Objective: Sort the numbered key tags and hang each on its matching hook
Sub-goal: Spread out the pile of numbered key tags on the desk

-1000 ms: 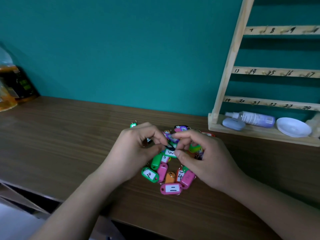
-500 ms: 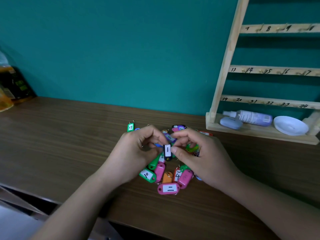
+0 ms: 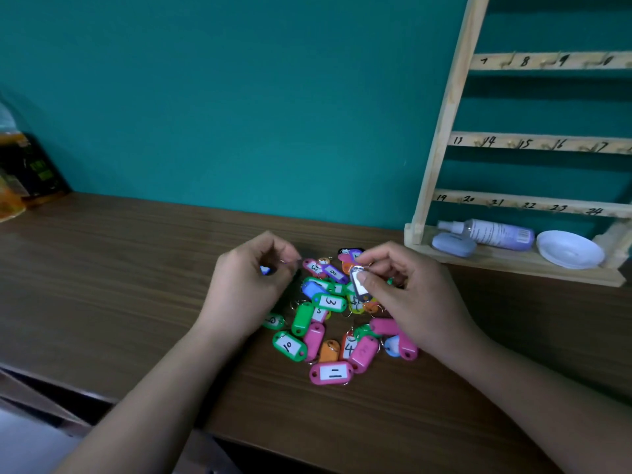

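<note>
Your hands work apart above the pile of key tags: right hand pinches a dark tag, left hand curls round a blue piece. Turn the label up, read it, then hook its ring on the rack's matching number.

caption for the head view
Right hand pinches a black key tag over the tag pile; left hand grips a blue tag.

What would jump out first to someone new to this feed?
A colourful heap of key tags lies on the table between both hands. The right hand pinches a dark tag above it; the left hand curls round a small blue thing. A wooden hook rack stands at right.
</note>
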Available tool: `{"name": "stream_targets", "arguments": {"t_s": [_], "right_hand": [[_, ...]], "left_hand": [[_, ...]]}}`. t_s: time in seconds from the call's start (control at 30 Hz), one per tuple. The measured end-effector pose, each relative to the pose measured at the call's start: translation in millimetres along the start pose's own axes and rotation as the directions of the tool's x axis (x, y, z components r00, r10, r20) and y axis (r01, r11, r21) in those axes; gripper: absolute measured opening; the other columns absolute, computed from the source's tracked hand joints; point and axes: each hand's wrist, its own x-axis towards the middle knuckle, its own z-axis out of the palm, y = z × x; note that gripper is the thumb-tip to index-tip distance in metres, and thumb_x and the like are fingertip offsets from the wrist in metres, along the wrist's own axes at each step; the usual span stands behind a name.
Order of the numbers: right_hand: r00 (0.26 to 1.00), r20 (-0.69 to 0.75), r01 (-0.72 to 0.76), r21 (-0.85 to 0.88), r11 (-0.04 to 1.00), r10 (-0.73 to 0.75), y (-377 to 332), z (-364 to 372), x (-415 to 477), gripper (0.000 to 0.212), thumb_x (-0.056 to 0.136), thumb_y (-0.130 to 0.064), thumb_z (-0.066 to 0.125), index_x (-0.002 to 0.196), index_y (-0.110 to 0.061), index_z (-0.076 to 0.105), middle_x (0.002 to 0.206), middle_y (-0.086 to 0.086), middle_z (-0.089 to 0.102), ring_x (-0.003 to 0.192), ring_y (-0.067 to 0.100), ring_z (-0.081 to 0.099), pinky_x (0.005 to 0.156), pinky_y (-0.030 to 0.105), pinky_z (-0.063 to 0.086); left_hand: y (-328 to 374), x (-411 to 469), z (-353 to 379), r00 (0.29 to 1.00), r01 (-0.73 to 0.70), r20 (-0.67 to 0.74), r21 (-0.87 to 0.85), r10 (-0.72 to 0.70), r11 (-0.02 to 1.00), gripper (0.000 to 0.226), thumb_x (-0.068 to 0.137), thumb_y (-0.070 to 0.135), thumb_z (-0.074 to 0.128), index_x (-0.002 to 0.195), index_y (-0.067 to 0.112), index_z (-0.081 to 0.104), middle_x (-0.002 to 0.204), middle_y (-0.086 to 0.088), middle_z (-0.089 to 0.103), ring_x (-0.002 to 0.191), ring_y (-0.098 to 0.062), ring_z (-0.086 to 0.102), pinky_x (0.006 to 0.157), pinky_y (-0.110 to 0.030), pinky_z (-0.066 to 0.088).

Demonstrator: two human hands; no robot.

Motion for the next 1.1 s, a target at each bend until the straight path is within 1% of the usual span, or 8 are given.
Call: {"name": "stream_targets", "arguments": {"t_s": [0.1,0.27,0.37,0.6,0.73,0.87,1.03,1.1], "right_hand": [[1.000,-0.008,-0.008,-0.020,1.000,0.008,2.9,-1.8,2.2,0.023,0.097,-0.021,0.079,0.105,-0.042,0.075,0.094,-0.023,0.074,0.092,-0.003,0.070,0.074,0.010,0.050],[0.999,-0.041,-0.029,-0.041,0.999,0.027,8.2,-7.1,5.9,0.016,0.096,-0.021,0.079,0.106,-0.034,0.077,0.091,-0.022,0.073,0.090,0.000,0.070,0.073,0.012,0.052],[0.999,-0.046,-0.020,-0.038,0.999,0.019,11.8,-10.1,7.5,0.016,0.096,-0.019,0.080,0.106,-0.031,0.079,0.090,-0.021,0.074,0.090,0.002,0.071,0.075,0.016,0.055],[0.989,-0.124,-0.087,-0.022,0.996,0.083,29.4,-34.6,17.2,0.014,0.093,-0.017,0.081,0.105,-0.025,0.078,0.092,-0.014,0.076,0.090,0.001,0.073,0.080,0.027,0.061],[0.975,-0.144,-0.174,-0.046,0.984,0.166,43.3,-56.5,19.9,0.016,0.094,-0.017,0.080,0.103,-0.031,0.077,0.090,-0.015,0.076,0.085,-0.001,0.072,0.072,0.025,0.058],[0.953,-0.110,-0.287,-0.037,0.957,0.281,57.6,-77.2,13.8,0.018,0.095,-0.018,0.080,0.097,-0.035,0.076,0.086,-0.018,0.077,0.072,0.003,0.073,0.061,0.024,0.055],[0.938,-0.064,-0.345,-0.110,0.932,0.339,63.7,-80.5,9.1,0.016,0.095,-0.019,0.081,0.095,-0.034,0.075,0.083,-0.018,0.077,0.068,0.005,0.074,0.058,0.023,0.055],[0.936,-0.068,-0.351,-0.119,0.929,0.345,62.6,-76.9,10.7,0.016,0.095,-0.018,0.081,0.093,-0.032,0.074,0.081,-0.014,0.077,0.067,0.006,0.074,0.058,0.024,0.055]], "left_hand": [[-9.7,6.8,-2.6,0.999,0.041,-0.030,0.183,-0.036,0.982,0.017,0.085,0.019,0.080,0.087,0.032,0.068,0.088,0.020,0.071,0.087,-0.001,0.065,0.069,-0.008,0.042],[-17.8,9.3,3.7,0.997,0.052,0.043,0.349,-0.071,0.936,0.016,0.089,0.040,0.080,0.098,0.031,0.071,0.096,0.012,0.066,0.091,-0.012,0.061,0.076,-0.028,0.046],[-18.5,7.6,5.7,0.997,0.047,0.042,0.372,-0.067,0.927,0.015,0.091,0.040,0.078,0.101,0.031,0.071,0.095,0.011,0.065,0.090,-0.013,0.061,0.075,-0.030,0.047],[-19.7,10.7,2.5,0.980,0.164,0.063,0.287,-0.190,0.944,0.017,0.088,0.037,0.083,0.101,0.037,0.072,0.094,0.019,0.069,0.087,0.001,0.062,0.065,-0.012,0.041],[-16.1,14.0,-0.4,0.966,0.234,0.066,0.184,-0.249,0.955,0.018,0.084,0.036,0.087,0.092,0.042,0.072,0.087,0.021,0.072,0.085,0.002,0.065,0.065,-0.022,0.048],[-2.9,15.7,2.7,0.982,0.175,0.052,0.131,-0.183,0.976,0.015,0.087,0.030,0.084,0.085,0.038,0.072,0.089,0.036,0.068,0.090,0.013,0.061,0.067,-0.016,0.044],[26.1,14.2,21.9,0.990,0.119,0.073,0.027,-0.121,0.992,0.015,0.090,0.023,0.079,0.084,0.035,0.071,0.086,0.027,0.072,0.082,0.005,0.066,0.069,-0.026,0.054],[35.0,13.2,31.2,0.991,0.101,0.090,0.015,-0.102,0.995,0.015,0.090,0.021,0.079,0.087,0.034,0.072,0.087,0.026,0.072,0.085,0.006,0.066,0.071,-0.020,0.054]]}}
